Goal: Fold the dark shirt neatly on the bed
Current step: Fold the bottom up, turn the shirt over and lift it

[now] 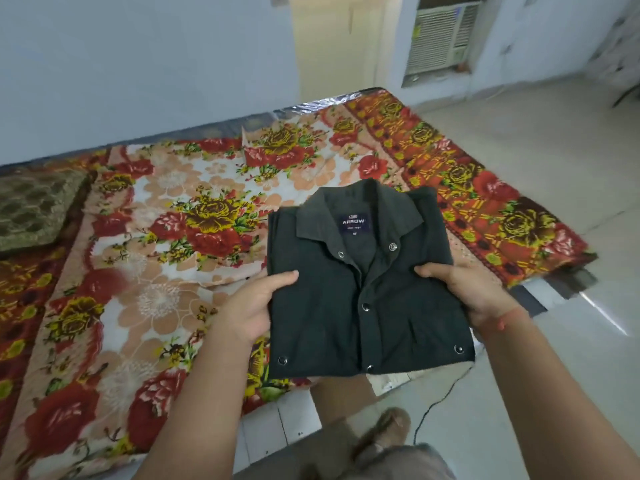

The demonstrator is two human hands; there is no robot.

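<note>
Floral bed [166, 209], both hands [249, 306] [467, 292] gripping folded dark shirt [367, 306], fingers hidden beneath

I've got the folded shirt [367, 289] dead centre, over the near edge of the bed [145, 271] — left hand [252, 306] gripping its 9 o'clock side, right hand [474, 292] its 3 o'clock side. Cushion [34, 206] sits out at 9 o'clock on the bed — window unit [440, 39] at 1 o'clock, against the wall.

Matt dark cloth shirt [363, 306] with shiny metal snaps [392, 247]; soft floral bedspread [156, 209]; glossy floor [554, 150].
</note>
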